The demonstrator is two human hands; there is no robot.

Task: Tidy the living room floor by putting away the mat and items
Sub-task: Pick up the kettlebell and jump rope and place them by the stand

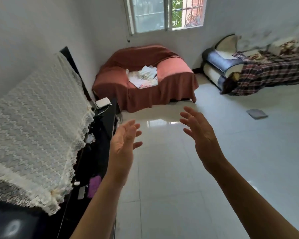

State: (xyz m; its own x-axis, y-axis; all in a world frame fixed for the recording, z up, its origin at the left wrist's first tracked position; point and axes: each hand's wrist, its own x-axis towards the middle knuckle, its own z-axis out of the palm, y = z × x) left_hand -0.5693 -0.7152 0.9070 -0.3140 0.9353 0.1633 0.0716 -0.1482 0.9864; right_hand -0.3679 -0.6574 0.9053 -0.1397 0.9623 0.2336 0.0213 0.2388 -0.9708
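Both my arms are stretched out over the glossy white tiled floor (171, 178). My left hand (123, 145) is held palm inward with the fingers spread and nothing in it. My right hand (199, 131) faces it, fingers apart and also holding nothing. A small flat grey item (256, 113) lies on the floor at the right, well beyond my right hand. On the seat of an armchair draped in a reddish cloth (145, 78) rests a pile of folded light fabric (143, 76). No mat shows on the floor.
A black cabinet (100, 135) runs along the left wall, with a screen under a white lace cover (36, 121) and a white box (103, 102) on it. A sofa with a plaid throw (266, 71) stands at the right. A window (166, 12) is behind the armchair.
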